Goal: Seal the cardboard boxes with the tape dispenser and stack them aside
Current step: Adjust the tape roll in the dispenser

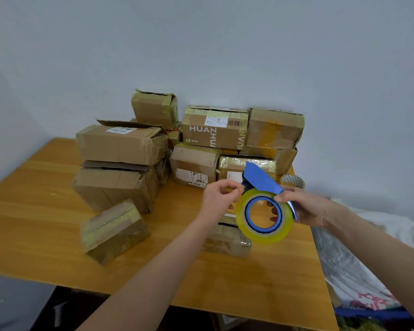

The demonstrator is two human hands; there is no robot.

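Two hands share one tool. The left hand (221, 195) pinches thumb and forefinger at the front of the blue tape dispenser (261, 180), where the free end should leave the tape roll (264, 236). Clear tape hardly shows against the boxes, so I cannot tell whether the end is actually between those fingers. The right hand (306, 206) is curled round the dispenser's far side, thumb on the blue plate, with fingertips visible through the roll's core.

The step looks like freeing the tape end. It goes best if the right hand grips firmly so the roll cannot twist. The left hand should draw the end out straight, long enough to lap over a box's edge, keeping skin off the glue and clear of the cutter. Then the dispenser can come down onto a seam.

Left of the left hand, and nearer the person, a small taped box (112, 231) lies askew on the desk (34, 223). Beyond it, well left of the hands, two larger boxes (120, 163) sit stacked with loose flaps and probably need sealing. Directly beneath both hands sits a small box (227, 242), mostly hidden by the left forearm and the roll. Past the hands a pile of boxes (213, 130) stands against the wall. Just beyond the right hand sits a spare roll (293, 181).
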